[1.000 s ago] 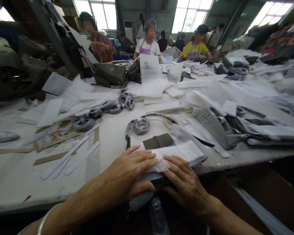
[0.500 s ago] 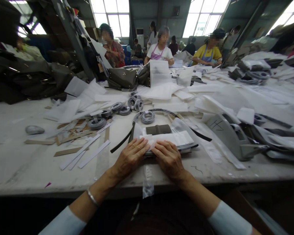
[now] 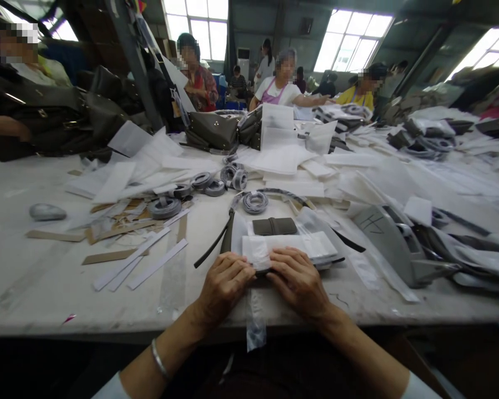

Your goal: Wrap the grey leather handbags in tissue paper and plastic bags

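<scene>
A flat, folded handbag in dark olive lies in front of me, with white foam sheet over its near part. My left hand grips the near edge at the left, fingers curled over the top. On the right, my right hand holds the same edge, its fingers lying on the white sheet and its thumb low in front. Beyond the sheet is a small olive flap. A wrapped strap arcs behind it, around a coiled, wrapped strap.
To the left lie paper strips, card scraps and a grey computer mouse. A grey tape dispenser stands at the right. Clear tape hangs over the table's front edge. Co-workers stand across the table behind piled bags.
Both hands have come slightly toward me along the front edge, uncovering more of the white sheet. My view has shifted a little. Across the table, a co-worker's arm now reaches sideways.
</scene>
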A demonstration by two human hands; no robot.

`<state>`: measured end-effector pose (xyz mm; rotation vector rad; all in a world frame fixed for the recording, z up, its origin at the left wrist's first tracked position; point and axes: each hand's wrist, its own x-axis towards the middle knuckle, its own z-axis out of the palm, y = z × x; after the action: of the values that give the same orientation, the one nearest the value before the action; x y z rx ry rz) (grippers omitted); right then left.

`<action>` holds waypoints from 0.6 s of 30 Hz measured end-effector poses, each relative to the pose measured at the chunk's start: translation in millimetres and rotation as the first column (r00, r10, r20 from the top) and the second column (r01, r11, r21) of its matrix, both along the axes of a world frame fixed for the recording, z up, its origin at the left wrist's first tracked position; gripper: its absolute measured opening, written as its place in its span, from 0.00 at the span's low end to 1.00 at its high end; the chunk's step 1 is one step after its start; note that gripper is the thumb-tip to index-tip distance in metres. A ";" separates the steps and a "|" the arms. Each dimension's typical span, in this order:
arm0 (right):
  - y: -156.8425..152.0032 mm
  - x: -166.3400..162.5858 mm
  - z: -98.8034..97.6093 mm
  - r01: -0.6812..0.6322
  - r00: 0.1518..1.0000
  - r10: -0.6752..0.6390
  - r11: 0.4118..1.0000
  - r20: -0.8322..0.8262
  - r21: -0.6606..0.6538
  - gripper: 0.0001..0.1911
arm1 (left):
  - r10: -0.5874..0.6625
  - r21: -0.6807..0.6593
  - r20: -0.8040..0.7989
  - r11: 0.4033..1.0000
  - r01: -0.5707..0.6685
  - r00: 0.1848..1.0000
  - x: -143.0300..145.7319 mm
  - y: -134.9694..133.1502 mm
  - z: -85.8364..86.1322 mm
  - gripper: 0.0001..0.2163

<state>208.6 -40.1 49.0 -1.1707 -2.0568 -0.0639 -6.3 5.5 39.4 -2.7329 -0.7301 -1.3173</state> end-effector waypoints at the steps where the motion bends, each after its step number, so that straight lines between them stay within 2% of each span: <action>1: 0.6 2.9 3.9 -0.001 0.999 0.000 1.000 -0.043 -0.025 0.07 | 0.002 -0.011 0.000 1.000 -0.002 1.000 0.9 0.6 -0.8 0.04; 4: 6.8 8.3 16.3 0.071 0.992 -0.075 0.997 -0.099 -0.042 0.10 | -0.002 -0.020 -0.017 1.000 0.001 1.000 0.8 1.1 -2.9 0.05; 8: 21.7 2.8 29.4 0.079 0.986 -0.073 0.996 0.150 -0.034 0.23 | 0.010 -0.030 -0.026 0.999 -0.011 1.000 -0.4 0.5 -5.0 0.05; 10: 27.3 -2.3 31.3 0.042 0.967 -0.033 0.999 0.252 -0.027 0.19 | 0.025 -0.026 -0.018 0.999 -0.025 1.000 -0.1 0.3 -6.3 0.05; 13: 30.0 -6.6 27.7 -0.026 0.957 0.023 1.000 0.289 0.006 0.08 | 0.031 -0.021 -0.003 0.999 -0.031 1.000 0.8 0.5 -8.1 0.05; 18: 25.5 -3.0 20.9 -0.152 0.975 0.152 0.988 0.164 -0.014 0.09 | 0.043 -0.036 -0.010 0.998 -0.043 0.999 1.4 1.0 -8.6 0.06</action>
<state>205.6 -14.7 69.9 -1.0341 -2.2859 -0.0875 -4.9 6.4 30.8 -2.7323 -0.8151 -1.2943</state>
